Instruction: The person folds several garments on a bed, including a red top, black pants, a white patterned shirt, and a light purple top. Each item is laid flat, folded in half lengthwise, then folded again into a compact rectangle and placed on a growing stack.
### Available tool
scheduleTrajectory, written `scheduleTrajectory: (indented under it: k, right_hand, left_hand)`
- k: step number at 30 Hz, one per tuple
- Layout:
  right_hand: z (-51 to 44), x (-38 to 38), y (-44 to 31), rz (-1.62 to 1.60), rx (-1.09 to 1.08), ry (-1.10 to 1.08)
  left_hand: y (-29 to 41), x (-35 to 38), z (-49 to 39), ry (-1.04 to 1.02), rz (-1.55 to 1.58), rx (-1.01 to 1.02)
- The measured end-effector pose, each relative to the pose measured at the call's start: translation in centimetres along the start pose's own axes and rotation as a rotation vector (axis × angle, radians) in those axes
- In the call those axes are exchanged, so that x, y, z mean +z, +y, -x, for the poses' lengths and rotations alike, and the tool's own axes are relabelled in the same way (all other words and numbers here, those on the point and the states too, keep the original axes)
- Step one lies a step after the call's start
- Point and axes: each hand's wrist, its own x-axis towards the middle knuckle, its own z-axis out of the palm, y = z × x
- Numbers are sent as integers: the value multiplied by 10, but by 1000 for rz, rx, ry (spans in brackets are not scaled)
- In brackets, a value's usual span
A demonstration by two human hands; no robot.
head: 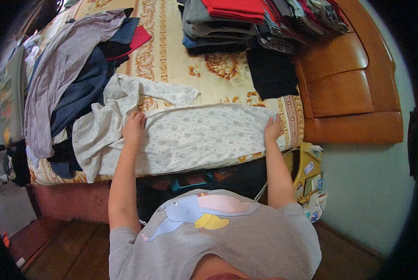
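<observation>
A white garment with a small grey print (202,134) lies stretched along the near edge of the bed. Its right part is fairly flat; its left part is bunched, with a sleeve-like piece reaching up and right. My left hand (134,127) is on the cloth beside the bunched folds, its fingertips partly hidden. My right hand (273,128) is at the garment's right end, with fingers slightly apart; whether either hand pinches the cloth cannot be told.
Loose clothes, among them a light purple garment (63,64), are heaped at the left. Folded stacks, one topped by red cloth (233,10), stand at the back. Black cloth (273,73) lies near the wooden headboard (338,91). A yellow shelf (301,171) stands right of the bed.
</observation>
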Motion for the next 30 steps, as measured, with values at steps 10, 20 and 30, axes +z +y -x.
scheduleTrajectory:
  k: [10, 20, 30]
  right_hand:
    - [-56, -8, 0, -234, 137, -88]
    - [-6, -26, -3, 70, -51, 251]
    - [-46, -7, 0, 57, -96, 14]
  left_hand:
    - [-6, 12, -27, -181, -132, -71]
    - [-6, 29, -31, -78, -80, -117]
    - [-7, 21, -31, -207, 48, -101]
